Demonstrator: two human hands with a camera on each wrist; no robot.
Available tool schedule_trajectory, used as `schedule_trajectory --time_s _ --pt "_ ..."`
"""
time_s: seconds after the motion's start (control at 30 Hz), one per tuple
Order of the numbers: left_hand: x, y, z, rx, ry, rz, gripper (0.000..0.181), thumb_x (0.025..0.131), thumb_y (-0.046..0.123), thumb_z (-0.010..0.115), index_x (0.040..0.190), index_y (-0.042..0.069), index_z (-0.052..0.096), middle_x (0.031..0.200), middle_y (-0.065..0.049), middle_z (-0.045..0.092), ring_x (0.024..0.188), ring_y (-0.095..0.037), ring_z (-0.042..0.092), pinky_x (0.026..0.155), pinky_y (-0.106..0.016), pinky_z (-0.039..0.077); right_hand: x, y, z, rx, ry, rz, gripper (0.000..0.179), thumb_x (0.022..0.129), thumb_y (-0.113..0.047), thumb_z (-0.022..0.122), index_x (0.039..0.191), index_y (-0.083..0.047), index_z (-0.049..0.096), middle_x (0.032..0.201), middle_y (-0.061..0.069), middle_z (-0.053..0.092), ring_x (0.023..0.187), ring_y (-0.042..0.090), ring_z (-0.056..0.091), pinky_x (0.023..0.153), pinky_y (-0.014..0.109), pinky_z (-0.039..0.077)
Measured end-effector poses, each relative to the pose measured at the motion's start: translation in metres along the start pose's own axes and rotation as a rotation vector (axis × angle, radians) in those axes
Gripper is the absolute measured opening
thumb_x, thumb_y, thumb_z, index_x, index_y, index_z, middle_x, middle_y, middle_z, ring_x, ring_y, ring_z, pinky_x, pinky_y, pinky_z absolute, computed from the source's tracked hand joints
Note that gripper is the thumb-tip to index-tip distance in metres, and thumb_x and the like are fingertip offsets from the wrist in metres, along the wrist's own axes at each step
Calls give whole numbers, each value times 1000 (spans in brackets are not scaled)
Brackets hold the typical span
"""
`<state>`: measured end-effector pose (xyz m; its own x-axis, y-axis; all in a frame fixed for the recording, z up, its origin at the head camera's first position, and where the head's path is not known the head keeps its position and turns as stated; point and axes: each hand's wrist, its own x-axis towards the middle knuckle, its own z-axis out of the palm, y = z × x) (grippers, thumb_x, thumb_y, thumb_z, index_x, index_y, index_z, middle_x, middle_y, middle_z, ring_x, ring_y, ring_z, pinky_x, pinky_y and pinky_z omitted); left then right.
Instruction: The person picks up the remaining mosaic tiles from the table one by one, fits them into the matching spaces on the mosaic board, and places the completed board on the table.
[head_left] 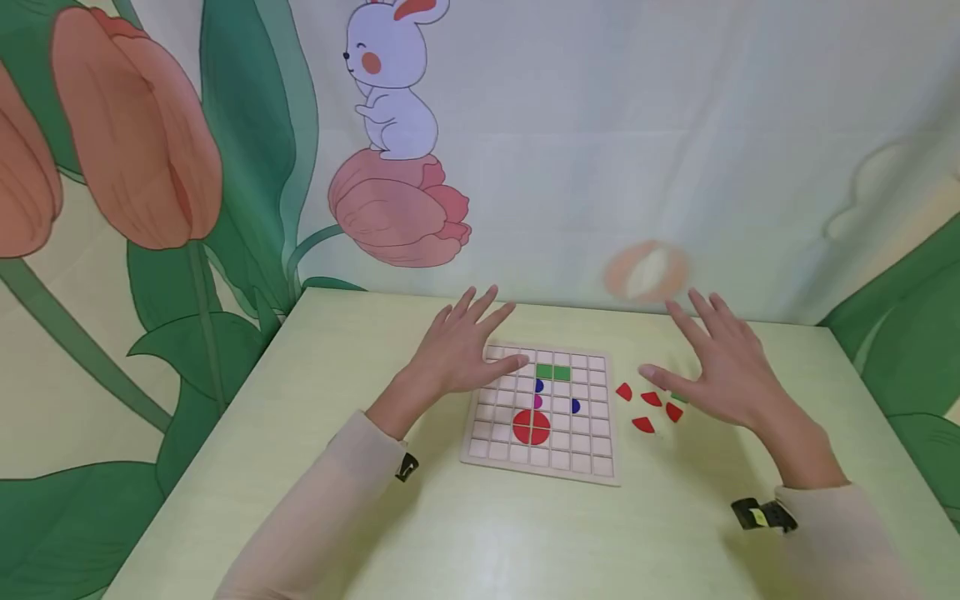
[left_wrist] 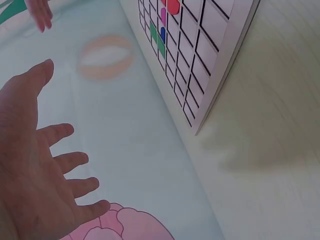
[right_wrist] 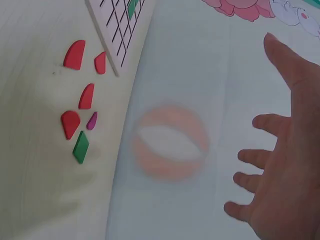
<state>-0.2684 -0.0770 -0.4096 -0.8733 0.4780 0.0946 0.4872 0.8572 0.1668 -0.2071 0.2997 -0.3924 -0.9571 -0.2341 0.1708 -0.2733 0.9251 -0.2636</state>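
My left hand (head_left: 461, 346) hovers over the far left corner of a pale gridded board (head_left: 480, 458), its fingers spread and holding nothing. On the board a red circle of quarter pieces (head_left: 542, 419) lies near the front left. Behind it are a magenta piece (head_left: 537, 402), two blue half-round pieces (head_left: 576, 406) and two green squares (head_left: 553, 372). My right hand (head_left: 731, 367) is raised on the right with fingers extended, also holding nothing. Several loose red pieces (head_left: 642, 425) lie between it and the board. The right wrist view also shows a loose green piece (right_wrist: 81, 147) and a small purple piece (right_wrist: 92, 121).
The pale yellow table (head_left: 540, 542) ends at a hanging cloth (head_left: 555, 167) printed with tulips and a rabbit. Dark straps (head_left: 406, 467) sit at both wrists, below light sleeves (head_left: 330, 508).
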Motion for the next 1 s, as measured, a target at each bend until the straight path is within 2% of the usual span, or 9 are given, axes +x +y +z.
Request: schedule_trajectory --time_s 0.13,0.27,0.4,0.53,0.67,0.77,0.9,1.0 --pt "-2 -1 -3 -28 8 26 88 97 76 50 170 31 28 178 -2 13 164 -33 9 129 -59 18 -6 18 2 148 13 -14 100 95 -55 73 171 -14 21 176 21 13 159 49 10 110 85 22" --pt "-5 -5 -1 -109 -9 59 86 98 73 54 168 31 32 177 -1 20 163 -31 15 127 -58 24 -11 36 8 259 8 36 97 96 -49 76 170 -13 24 173 23 21 155 53 20 107 85 28" --pt "-7 -11 12 -176 -39 83 87 95 73 59 167 30 36 175 0 26 161 -28 23 125 -58 30 -10 53 24 330 -26 92 96 98 -50 74 168 -7 26 166 29 32 146 55 33 109 79 35" --pt "-7 -17 32 -186 -95 104 94 89 78 63 166 31 37 175 0 27 161 -28 22 125 -57 30 -9 73 45 404 -74 123 88 101 -50 71 165 -4 32 160 29 40 140 52 41 109 73 40" --pt "-6 -18 47 -193 -185 134 104 83 80 69 167 30 35 176 -1 23 163 -32 15 125 -61 27 -11 91 63 401 -107 133 76 101 -42 74 158 -1 43 150 28 51 131 47 50 104 67 48" --pt "-6 -17 56 -189 -241 154 111 79 82 73 168 29 33 177 -1 18 163 -34 11 126 -62 25 -12 99 72 363 -135 144 67 100 -36 76 151 1 51 141 25 58 123 42 56 98 58 54" --pt "-7 -17 67 -165 -277 169 118 75 84 74 169 30 29 178 -2 14 164 -35 8 127 -60 23 -11 105 78 352 -174 167 54 100 -29 77 141 0 58 132 20 62 116 37 56 91 46 54" --pt "-10 -17 75 -150 -294 171 121 74 84 75 170 29 27 179 -3 12 164 -36 7 128 -57 22 -9 105 82 372 -199 188 46 99 -27 78 134 0 64 128 19 61 114 36 55 91 44 54"
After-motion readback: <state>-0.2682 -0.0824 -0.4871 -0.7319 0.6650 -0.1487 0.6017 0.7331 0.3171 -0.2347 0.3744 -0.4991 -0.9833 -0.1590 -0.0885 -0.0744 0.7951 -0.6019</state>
